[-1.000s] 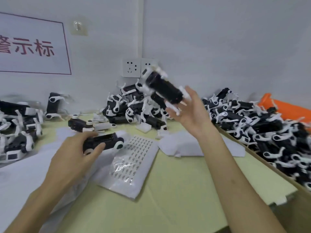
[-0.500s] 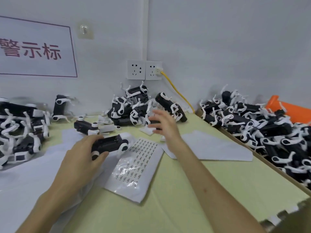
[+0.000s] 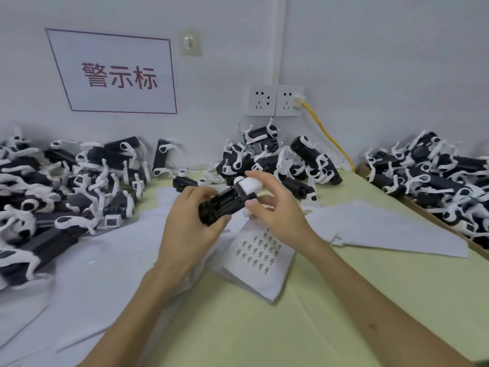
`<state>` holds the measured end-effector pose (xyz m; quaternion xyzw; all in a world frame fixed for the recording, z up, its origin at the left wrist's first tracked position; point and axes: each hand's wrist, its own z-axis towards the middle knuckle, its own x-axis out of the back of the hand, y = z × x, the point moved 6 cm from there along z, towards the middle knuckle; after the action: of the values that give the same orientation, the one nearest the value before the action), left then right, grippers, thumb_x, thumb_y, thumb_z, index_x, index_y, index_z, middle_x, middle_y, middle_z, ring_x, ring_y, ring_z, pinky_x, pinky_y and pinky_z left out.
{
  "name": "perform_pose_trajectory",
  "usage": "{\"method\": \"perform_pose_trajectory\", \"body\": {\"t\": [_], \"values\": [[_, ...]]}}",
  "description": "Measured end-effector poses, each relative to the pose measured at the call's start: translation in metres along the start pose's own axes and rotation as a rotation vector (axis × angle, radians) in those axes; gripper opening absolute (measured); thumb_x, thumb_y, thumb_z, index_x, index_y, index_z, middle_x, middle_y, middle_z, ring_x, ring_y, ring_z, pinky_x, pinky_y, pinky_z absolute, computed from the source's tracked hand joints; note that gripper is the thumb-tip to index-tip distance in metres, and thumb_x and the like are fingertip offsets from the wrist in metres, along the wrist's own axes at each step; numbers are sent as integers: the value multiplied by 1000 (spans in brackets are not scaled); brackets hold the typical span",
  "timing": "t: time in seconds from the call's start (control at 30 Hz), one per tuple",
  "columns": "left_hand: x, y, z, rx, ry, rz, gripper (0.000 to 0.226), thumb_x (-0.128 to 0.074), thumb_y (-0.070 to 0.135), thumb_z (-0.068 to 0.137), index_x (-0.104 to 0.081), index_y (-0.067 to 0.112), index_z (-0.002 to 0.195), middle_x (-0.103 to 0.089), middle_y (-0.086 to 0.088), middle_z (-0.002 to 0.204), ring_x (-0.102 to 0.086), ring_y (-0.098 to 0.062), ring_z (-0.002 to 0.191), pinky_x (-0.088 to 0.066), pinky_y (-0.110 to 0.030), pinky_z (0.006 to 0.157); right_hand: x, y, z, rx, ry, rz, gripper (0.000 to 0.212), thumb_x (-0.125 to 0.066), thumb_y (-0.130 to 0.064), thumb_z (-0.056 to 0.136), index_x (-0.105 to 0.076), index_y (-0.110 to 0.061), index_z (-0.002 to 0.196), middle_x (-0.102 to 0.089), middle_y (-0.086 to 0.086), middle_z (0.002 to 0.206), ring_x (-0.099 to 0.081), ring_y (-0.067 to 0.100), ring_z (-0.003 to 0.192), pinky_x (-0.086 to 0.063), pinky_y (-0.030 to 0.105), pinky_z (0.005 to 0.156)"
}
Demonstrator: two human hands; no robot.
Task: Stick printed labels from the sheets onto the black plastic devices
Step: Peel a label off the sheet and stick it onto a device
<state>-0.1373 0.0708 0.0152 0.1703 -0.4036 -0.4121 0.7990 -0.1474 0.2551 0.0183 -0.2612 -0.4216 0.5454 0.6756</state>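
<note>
view: head, the only one
landmark: label sheet, flat on the table, rows of small dark labels on its near half
device: held in the air just above the far edge of the label sheet, lying roughly level, black body to the left, white end to the right
left hand: up-left of the label sheet, fingers and thumb wrapped round the black body, carrying it
right hand: over the far edge of the label sheet, index finger curved over the white end, thumb under it, grasping that end; can't tell if a label is on a fingertip
step (judged): device being turned or steadied for labelling, no label seen on it yet
handling (judged): hard plastic, stiff, light enough for one hand; smooth black shell may slip a bit; thin white arms look the weak part
where to hold (judged): round the black body, as the left hand does; keep off the white arms and off the face that takes the label
labels (judged): thin and sticky, lift by one corner with a nail, easy to crease
left pile: devices heaped well left of the label sheet
back pile: devices beyond the label sheet, against the wall
right pile: devices well right of the label sheet
blank sheets: white paper just right of the label sheet; more lies left of it
wall socket: on the wall beyond the label sheet, yellow cable plugged in
sign: on the wall, far left of the label sheet
</note>
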Motion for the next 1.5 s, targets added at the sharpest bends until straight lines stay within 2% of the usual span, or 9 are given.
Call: {"method": "perform_pose_trajectory", "body": {"t": [0.23, 0.37, 0.5, 0.6, 0.77, 0.97, 1.17, 1.37, 1.5], "values": [[-9, -4, 0, 92, -176, -27, 30, -80, 46, 69, -66, 37, 94, -68, 22, 82, -63, -2, 78, -48, -27, 69, -11, -24, -8, 166, -29, 38, 68, -53, 16, 90, -55, -24, 144, -61, -9, 137, -62, 15, 124, -61, 33, 86], [-8, -8, -3, 221, -69, -168, 32, -92, 31, 66, -63, 33, 80, -69, 18, 69, -67, -3, 62, -48, -15, 53, -5, -27, -6, 170, 16, 7, 72, -61, -1, 92, -38, -29, 154, -53, -12, 148, -53, 4, 133, -51, 25, 99], [-3, -12, 0, 357, 9, -412, 28, -87, 15, 75, -59, 14, 75, -65, 11, 56, -65, -3, 50, -46, -12, 47, 7, -11, 1, 70, -116, -286, 57, -57, 6, 87, -64, -26, 134, -60, -17, 137, -48, -2, 131, -41, 37, 112], [-3, -15, 1, 459, -53, -601, 7, -78, 8, 85, -72, 8, 88, -72, 6, 66, -64, -1, 56, -44, -10, 47, -6, 8, -5, 0, -315, -499, 52, -53, -9, 84, -66, -27, 131, -50, -9, 150, -32, 10, 144, -19, 40, 123], [-7, -20, 0, 497, -223, -700, 21, -73, 6, 87, -70, 8, 108, -79, -4, 104, -70, -12, 89, -51, -17, 62, -34, 31, -14, -69, -587, -799, 37, -44, -28, 86, -69, -26, 114, -35, -7, 161, -12, 8, 152, -1, 41, 124], [-14, -15, -7, 463, -519, -576, 36, -80, 32, 68, -79, 29, 103, -77, 5, 110, -72, -13, 98, -54, -16, 68, -15, 13, -5, -55, -374, -535, 21, -42, -25, 72, -54, -23, 89, -55, -6, 135, -37, 13, 132, -21, 37, 113], [-25, -1, -26, 403, -902, -574, 46, -80, 17, 71, -75, 27, 116, -76, 11, 114, -71, -4, 100, -53, -17, 78, -7, 1, -4, -52, -311, -380, 14, -47, -19, 75, -53, -18, 88, -53, -7, 123, -41, 14, 125, -34, 36, 104], [-22, -1, -19, 396, -764, -642, 52, -79, 15, 70, -75, 25, 120, -75, 7, 117, -70, -10, 98, -54, -19, 78, 8, -3, 1, 70, -150, -416, 41, -74, -6, 85, -60, -17, 121, -53, -7, 134, -46, 5, 124, -29, 5, 99], [-20, 1, -16, 388, -687, -697, 47, -77, 11, 70, -78, 25, 114, -77, -2, 95, -70, -14, 80, -52, -18, 68, 13, -8, 2, 101, -54, -389, 19, -80, -13, 84, -72, -17, 101, -64, -7, 110, -57, 7, 108, -39, 15, 91]]}}
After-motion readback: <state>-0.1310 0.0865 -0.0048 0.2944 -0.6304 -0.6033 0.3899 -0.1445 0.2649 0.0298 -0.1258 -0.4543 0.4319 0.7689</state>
